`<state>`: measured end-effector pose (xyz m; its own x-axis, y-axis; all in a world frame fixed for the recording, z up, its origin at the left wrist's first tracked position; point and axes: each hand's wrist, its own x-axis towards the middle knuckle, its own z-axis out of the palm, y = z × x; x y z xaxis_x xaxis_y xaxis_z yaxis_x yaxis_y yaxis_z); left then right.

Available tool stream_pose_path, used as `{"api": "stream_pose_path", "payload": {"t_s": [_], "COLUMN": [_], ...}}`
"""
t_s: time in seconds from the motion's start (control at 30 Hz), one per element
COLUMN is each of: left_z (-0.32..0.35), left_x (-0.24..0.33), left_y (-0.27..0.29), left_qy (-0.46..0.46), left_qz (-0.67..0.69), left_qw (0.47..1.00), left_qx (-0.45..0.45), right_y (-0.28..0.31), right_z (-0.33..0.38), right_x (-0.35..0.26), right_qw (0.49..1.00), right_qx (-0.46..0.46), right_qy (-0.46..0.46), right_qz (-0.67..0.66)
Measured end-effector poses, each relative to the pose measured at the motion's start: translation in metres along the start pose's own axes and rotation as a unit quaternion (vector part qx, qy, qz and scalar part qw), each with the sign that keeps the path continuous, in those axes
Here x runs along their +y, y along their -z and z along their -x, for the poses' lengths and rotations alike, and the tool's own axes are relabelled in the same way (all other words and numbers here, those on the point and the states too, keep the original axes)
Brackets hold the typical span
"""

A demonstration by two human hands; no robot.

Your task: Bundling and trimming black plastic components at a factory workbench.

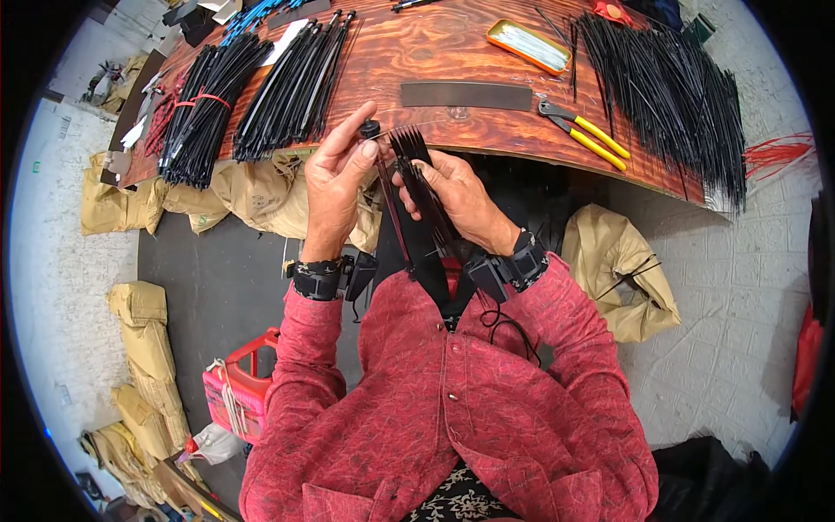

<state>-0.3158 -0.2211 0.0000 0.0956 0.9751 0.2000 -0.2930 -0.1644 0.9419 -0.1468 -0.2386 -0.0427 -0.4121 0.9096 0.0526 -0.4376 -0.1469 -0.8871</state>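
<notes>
My left hand is raised at the table's near edge, its thumb and fingers closed on one black cable tie with a thick dark head. The strap of that tie hangs down toward my lap. Close beside it, my right hand grips a fanned bunch of black cable ties, their thin tips pointing up. The fingers of this hand are partly hidden behind the bunch. Both hands are in front of my chest, a short way apart.
On the wooden table lie cable tie bundles, a big loose pile, a dark flat strip, yellow-handled pincers and a yellow tin. Brown sacks and a pink-red container surround me.
</notes>
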Motion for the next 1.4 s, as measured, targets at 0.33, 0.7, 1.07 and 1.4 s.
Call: {"api": "stream_pose_path", "payload": {"t_s": [0.33, 0.7, 1.07, 1.4], "left_z": [-0.005, -0.005, -0.006, -0.006], "left_x": [0.001, 0.011, 0.013, 0.008], "left_y": [0.008, 0.005, 0.002, 0.004], "left_qy": [-0.024, -0.012, -0.027, -0.026], "left_qz": [-0.082, -0.077, -0.109, -0.098], "left_qw": [0.996, 0.997, 0.993, 0.995], "left_qx": [-0.004, -0.023, -0.026, -0.010], "right_y": [-0.004, -0.007, -0.010, -0.013], "right_z": [0.002, 0.001, 0.000, -0.003], "right_x": [-0.006, -0.006, -0.007, -0.002], "right_qw": [1.000, 1.000, 0.999, 0.998], "right_qx": [-0.016, -0.019, -0.005, 0.028], "right_qy": [0.009, 0.012, 0.036, 0.048], "right_qz": [0.006, 0.008, 0.019, 0.037]}}
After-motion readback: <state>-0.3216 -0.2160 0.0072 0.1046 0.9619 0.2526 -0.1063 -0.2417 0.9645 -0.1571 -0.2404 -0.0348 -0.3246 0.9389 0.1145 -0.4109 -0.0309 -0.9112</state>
